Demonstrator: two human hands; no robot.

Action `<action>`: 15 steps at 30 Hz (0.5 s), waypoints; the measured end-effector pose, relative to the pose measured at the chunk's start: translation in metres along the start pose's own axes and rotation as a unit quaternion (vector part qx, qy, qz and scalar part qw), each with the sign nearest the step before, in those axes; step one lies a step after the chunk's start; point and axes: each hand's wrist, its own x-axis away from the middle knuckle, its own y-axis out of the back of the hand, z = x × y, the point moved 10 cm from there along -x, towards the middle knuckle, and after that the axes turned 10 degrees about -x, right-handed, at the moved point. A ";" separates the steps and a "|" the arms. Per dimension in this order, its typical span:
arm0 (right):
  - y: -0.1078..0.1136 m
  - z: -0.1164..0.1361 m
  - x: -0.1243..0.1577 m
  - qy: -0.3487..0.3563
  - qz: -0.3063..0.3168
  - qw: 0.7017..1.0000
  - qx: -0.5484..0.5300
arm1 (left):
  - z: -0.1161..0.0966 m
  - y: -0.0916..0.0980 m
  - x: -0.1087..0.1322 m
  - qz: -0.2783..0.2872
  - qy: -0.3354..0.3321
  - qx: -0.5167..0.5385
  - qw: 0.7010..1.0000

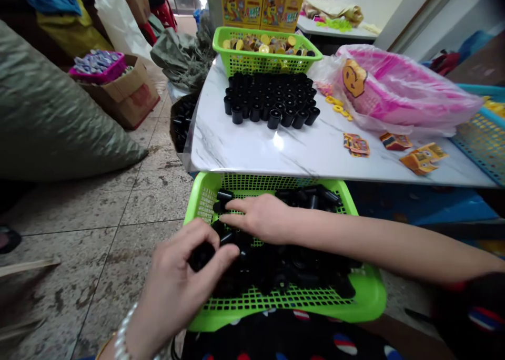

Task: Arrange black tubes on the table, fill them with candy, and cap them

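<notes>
A green mesh basket (366,297) rests on my lap, filled with several small black plastic caps (292,268). My left hand (177,281) is closed around a black cap (201,255) at the basket's left side. My right hand (262,218) reaches across the basket with its fingers closed on more black caps near the left rim; how firmly it grips them is unclear. On the white marble table (252,147) ahead, several black caps (270,102) stand upright in rows.
A second green basket (236,60) with yellow pieces sits at the table's far edge. A pink plastic bag (398,92) and small orange packets (422,157) lie on the right. A blue basket (483,139) is at far right. A cardboard box (126,92) and a grey sack (51,113) stand on the floor to the left.
</notes>
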 end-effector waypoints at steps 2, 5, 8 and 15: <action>-0.025 -0.004 -0.009 0.006 0.064 0.996 0.059 | -0.003 0.005 -0.017 -0.025 -0.053 -0.076 0.995; -0.033 -0.017 -0.005 -0.041 0.072 0.993 0.087 | -0.005 -0.022 -0.042 0.032 -0.120 -0.247 0.961; -0.027 -0.035 0.013 -0.109 0.077 0.987 0.088 | 0.000 -0.055 -0.065 0.117 -0.138 -0.350 0.919; -0.020 -0.052 0.037 -0.152 0.114 0.981 0.033 | 0.012 -0.084 -0.106 0.175 -0.130 -0.341 0.914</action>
